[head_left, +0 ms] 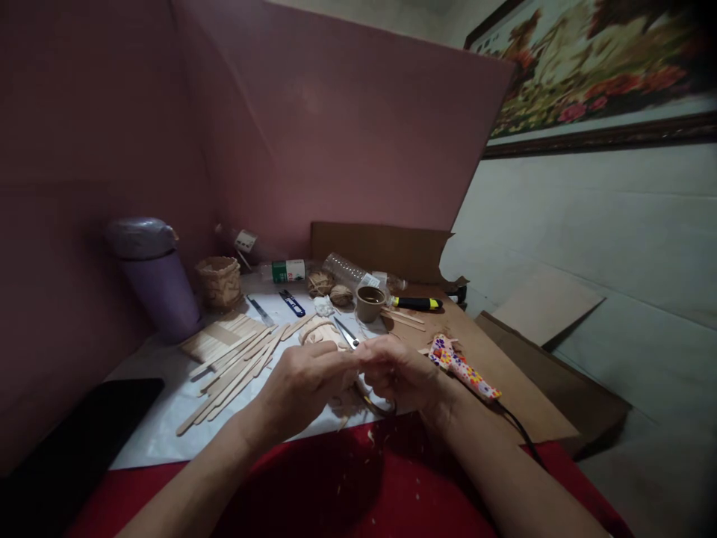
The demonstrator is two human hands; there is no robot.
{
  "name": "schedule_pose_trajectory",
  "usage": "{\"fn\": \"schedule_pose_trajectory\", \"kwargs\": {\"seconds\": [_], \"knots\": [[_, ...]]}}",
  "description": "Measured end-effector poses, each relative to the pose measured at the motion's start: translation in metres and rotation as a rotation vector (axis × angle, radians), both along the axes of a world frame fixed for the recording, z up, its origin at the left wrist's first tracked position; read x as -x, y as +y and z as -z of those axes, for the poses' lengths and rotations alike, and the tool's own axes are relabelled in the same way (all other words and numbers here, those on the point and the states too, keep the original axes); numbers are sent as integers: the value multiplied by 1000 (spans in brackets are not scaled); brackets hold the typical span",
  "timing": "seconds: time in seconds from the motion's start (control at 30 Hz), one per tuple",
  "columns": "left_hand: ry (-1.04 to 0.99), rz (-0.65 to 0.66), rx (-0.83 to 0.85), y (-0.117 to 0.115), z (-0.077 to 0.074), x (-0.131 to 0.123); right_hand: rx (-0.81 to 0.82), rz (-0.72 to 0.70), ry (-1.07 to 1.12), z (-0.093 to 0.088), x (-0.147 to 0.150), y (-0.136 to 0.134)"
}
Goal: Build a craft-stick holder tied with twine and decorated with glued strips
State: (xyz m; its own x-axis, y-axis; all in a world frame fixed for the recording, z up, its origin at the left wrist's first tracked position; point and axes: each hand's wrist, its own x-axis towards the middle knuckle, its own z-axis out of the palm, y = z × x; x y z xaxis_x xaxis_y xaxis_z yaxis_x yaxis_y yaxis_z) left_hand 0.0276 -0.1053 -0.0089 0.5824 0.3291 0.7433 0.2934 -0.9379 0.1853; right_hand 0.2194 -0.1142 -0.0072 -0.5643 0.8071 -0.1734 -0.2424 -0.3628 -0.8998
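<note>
My left hand (305,381) and my right hand (397,368) meet over the near edge of the white sheet. Fingers of both are closed and pressed together; whatever they hold is hidden behind them. Beneath and behind them lies a pair of scissors (348,335), its blades pointing away from me and its handles partly covered. Just past my left hand is a light wooden piece (317,333) with a curved strip on it. Loose craft sticks (246,379) fan out left of my left hand, beside a banded bundle of sticks (221,338). A flower-patterned glue gun (462,366) rests right of my right hand.
A purple tumbler (160,288) and a woven-looking pot (218,282) stand at left. Farther back are twine balls (320,283), a clear plastic bottle (347,270), a brown cup (370,304) and a black-and-yellow handle (417,303). Cardboard (520,403) lies at right; a cord crosses it.
</note>
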Motion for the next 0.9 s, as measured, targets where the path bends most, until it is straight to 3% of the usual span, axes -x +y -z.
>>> {"fn": "schedule_pose_trajectory", "kwargs": {"seconds": [0.57,0.9], "knots": [[-71,50,20,-4,-7,1,-91,-45,35,5,3,-1],[-143,116,244,-6,-4,1,-170,75,-76,-8,0,-7]]}}
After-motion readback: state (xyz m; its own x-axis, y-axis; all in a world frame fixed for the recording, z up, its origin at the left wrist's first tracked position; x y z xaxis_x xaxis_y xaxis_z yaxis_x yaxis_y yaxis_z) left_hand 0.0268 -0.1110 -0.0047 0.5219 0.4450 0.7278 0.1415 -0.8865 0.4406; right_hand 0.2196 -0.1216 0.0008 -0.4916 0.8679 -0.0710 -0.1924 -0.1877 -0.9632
